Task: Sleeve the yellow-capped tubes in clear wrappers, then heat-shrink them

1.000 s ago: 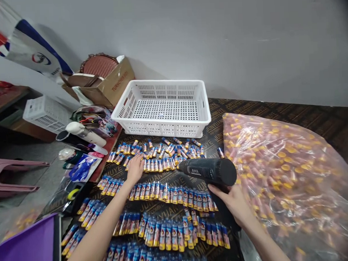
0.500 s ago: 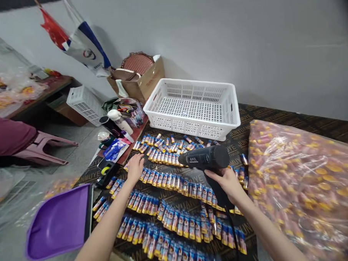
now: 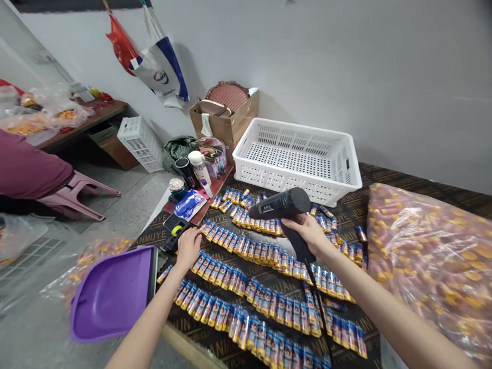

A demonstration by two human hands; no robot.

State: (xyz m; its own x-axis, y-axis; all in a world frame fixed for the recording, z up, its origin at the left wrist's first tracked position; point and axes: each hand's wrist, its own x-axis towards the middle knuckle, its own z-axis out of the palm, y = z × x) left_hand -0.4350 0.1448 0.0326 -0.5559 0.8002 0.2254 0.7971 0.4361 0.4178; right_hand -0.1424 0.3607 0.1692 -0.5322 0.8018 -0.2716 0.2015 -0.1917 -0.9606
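My right hand (image 3: 307,231) is closed round the handle of a black heat gun (image 3: 280,203), whose nozzle points left above the rows. Its cord (image 3: 318,301) hangs down towards the front edge. My left hand (image 3: 189,249) reaches the left end of a row of small wrapped tubes (image 3: 240,247), fingers stretched out and slightly bent at the row's end. The tubes have blue tops and yellow bottoms. More rows of the same tubes (image 3: 279,305) lie side by side nearer to me, and looser ones (image 3: 232,196) lie farther back.
A white plastic basket (image 3: 297,185) stands at the back. On the right lies a big clear bag of pink tubes (image 3: 437,263). Left are a tape dispenser (image 3: 177,231), cups (image 3: 187,173) and a purple dustpan (image 3: 112,293). A person in a maroon top (image 3: 25,161) sits farther left.
The camera view has turned left, so most things stand farther right. The heat gun has moved left over the rows. My left hand has come nearer, to the end of a closer row.
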